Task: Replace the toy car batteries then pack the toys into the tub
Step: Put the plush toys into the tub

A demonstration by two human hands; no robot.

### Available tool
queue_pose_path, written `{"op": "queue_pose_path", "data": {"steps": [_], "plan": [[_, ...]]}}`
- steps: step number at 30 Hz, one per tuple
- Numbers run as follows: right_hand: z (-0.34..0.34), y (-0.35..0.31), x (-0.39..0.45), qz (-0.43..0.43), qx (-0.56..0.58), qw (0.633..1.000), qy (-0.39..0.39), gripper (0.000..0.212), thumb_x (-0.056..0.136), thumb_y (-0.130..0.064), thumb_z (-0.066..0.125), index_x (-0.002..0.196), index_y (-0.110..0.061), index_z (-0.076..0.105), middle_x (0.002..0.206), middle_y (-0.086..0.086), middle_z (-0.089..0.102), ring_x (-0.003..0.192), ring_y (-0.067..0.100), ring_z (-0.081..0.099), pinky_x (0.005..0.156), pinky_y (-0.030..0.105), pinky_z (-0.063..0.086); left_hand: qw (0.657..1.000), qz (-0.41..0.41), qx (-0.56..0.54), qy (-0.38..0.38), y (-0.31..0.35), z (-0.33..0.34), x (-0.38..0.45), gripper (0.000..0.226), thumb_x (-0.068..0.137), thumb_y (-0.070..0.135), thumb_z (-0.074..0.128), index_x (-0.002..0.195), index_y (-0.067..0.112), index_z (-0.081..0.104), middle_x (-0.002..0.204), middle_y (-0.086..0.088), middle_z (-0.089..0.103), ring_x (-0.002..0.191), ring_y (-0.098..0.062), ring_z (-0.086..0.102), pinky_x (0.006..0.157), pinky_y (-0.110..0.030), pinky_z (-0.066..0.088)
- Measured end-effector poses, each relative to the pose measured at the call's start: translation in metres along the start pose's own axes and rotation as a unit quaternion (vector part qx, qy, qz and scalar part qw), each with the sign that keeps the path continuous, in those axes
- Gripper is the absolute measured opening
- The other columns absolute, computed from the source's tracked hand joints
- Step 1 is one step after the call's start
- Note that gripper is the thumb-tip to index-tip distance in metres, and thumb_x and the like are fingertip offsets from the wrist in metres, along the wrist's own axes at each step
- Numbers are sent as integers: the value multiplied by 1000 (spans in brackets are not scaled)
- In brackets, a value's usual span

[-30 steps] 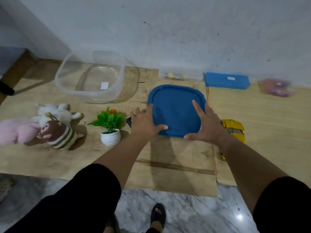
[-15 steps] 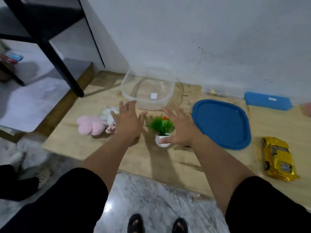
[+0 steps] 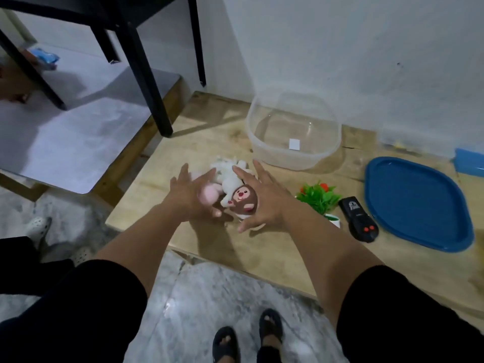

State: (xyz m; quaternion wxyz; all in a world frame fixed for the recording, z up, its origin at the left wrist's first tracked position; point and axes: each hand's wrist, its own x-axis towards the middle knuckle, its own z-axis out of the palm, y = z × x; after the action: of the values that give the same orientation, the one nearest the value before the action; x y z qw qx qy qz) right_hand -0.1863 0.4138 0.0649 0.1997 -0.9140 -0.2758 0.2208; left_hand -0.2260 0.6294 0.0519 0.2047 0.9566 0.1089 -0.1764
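Both hands bracket a huddle of soft toys at the centre of the wooden board: the left hand (image 3: pixel 187 199) lies at the huddle's nine o'clock with fingers spread and its thumb near the pink plush (image 3: pixel 208 196), and the right hand (image 3: pixel 262 201) lies at three o'clock, fingers straight, against the brown-faced doll (image 3: pixel 242 201). Neither hand seems to grip anything yet. The white plush (image 3: pixel 227 174) lies at twelve o'clock of the pair. To scoop well, I would press the palms inward and low so all three lift together, then carry them toward one o'clock, where the clear tub (image 3: pixel 293 132) stands open and empty. Counted: three soft toys, one tub, one blue lid (image 3: pixel 419 203) at three o'clock, one small potted plant (image 3: pixel 319 199) and one black remote (image 3: pixel 358 218) between plant and lid.
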Motion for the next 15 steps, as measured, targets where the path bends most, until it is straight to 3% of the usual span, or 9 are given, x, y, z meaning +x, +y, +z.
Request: {"op": "queue_pose_path", "data": {"steps": [3,7,11,15], "plan": [[7,-1,20,-4,40,999,-6,122,39,-55,87,137,-60,13,155,-11,-19,146,22,3,113,46,29,999,32,-14,39,-9,12,7,102,60,57,78,144,47,21,156,-14,3,138,-42,19,114,-46,23],[16,-7,35,-1,63,998,23,107,33,-53,88,128,-53,38,153,-10,-3,138,28,23,109,41,37,994,86,-34,57,-17,18,11,100,69,40,80,146,37,16,150,-18,16,136,-40,17,114,-37,14],[20,-9,37,9,82,995,59,93,28,-50,89,110,-54,44,129,-7,25,116,29,42,85,45,54,992,98,-47,58,-14,14,7,91,74,36,77,147,31,22,144,-18,20,127,-36,21,110,-32,15],[19,-15,31,9,66,995,78,88,29,-50,87,105,-50,42,119,-3,31,104,30,49,87,43,52,988,111,-90,52,-15,3,3,82,75,32,77,145,31,33,139,-14,24,123,-30,21,108,-26,17]]}}
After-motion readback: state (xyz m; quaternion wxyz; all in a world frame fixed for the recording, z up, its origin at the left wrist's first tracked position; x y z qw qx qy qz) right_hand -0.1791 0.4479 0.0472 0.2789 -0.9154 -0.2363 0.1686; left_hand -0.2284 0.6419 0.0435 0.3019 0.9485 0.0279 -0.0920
